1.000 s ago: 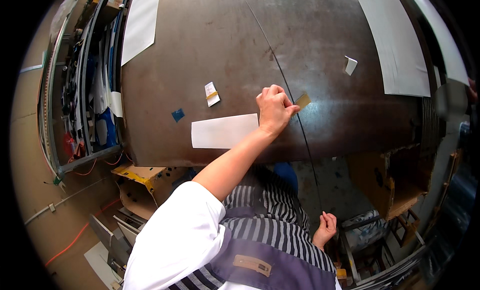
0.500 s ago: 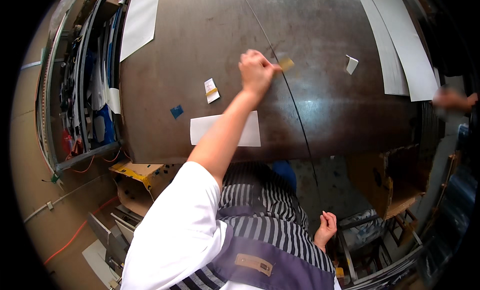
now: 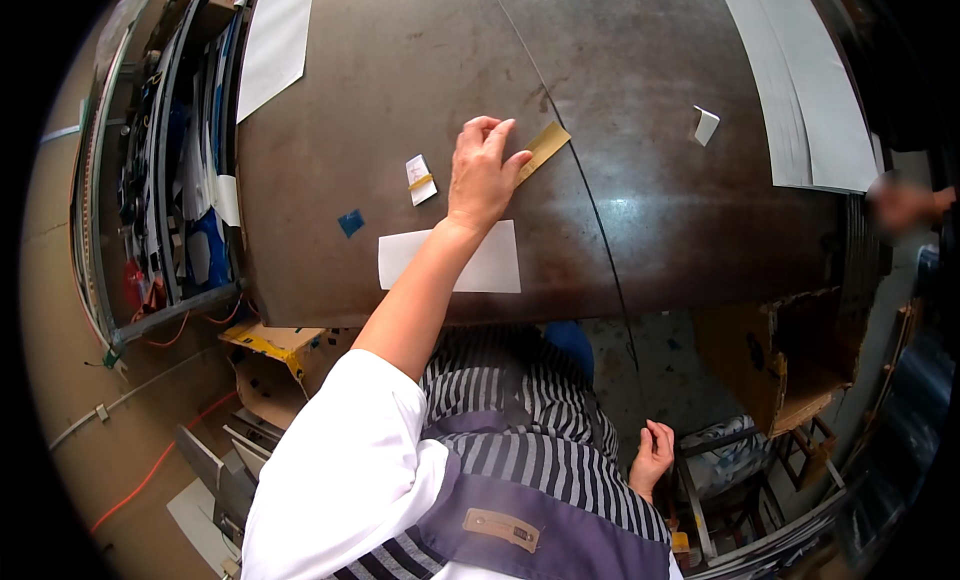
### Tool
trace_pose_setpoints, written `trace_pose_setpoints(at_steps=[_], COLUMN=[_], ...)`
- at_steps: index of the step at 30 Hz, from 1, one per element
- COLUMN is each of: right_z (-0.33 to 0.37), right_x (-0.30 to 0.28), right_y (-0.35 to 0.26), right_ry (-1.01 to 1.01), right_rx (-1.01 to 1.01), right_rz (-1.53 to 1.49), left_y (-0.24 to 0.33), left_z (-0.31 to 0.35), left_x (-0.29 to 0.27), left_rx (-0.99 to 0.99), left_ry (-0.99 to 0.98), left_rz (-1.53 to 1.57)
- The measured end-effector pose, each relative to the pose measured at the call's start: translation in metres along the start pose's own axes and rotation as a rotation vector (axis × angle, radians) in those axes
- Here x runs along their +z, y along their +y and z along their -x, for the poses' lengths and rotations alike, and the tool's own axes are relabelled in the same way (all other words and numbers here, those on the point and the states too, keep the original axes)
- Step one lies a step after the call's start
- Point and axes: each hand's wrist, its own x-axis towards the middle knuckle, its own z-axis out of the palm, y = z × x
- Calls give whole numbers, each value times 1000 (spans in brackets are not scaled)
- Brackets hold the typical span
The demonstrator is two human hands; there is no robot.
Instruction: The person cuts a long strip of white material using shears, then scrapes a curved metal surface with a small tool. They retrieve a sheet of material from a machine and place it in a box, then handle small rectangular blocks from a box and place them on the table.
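There's passing room over the tabletop [image 3: 655, 90] between cord [image 3: 601, 230] and folded white piece [image 3: 707, 128], but a banded packet [image 3: 420, 180] flanks the left hand [image 3: 482, 175].

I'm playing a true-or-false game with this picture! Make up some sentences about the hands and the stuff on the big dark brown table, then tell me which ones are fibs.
1. The left hand is right next to a flat, yellowish-tan strip. True.

2. The right hand is over the dark brown tabletop. False: it is past the table's near edge, at the person's right side.

3. A yellow band goes across the small white rectangular packet. True.

4. The small, flat blue piece lies to the right of the thin black strand. False: it lies to the left.

5. The small, bent white piece lies to the right of the black strand. True.
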Motion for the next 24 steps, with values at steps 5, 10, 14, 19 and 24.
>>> trace_pose_setpoints(at_steps=[5, 10, 14, 19, 24], right_z=[-1, 1, 1, 1, 2], right_x=[0, 2, 7, 9, 9], right_y=[2, 4, -1, -5, -5], right_ry=[-22, -23, -1, 6, 22], right_rx=[57, 105, 39, 18, -3], right_rz=[-3, -20, -36, 3, 18], left_y=[1, 8, 30, 49, 25], left_z=[18, 16, 13, 2, -24], left_x=[-17, -16, 3, 39, 58], left_rx=[-215, -350, -380, -222, 67], left_ry=[-223, -243, -226, -170, -88], left_rz=[-103, 144, 516, 472, 293])
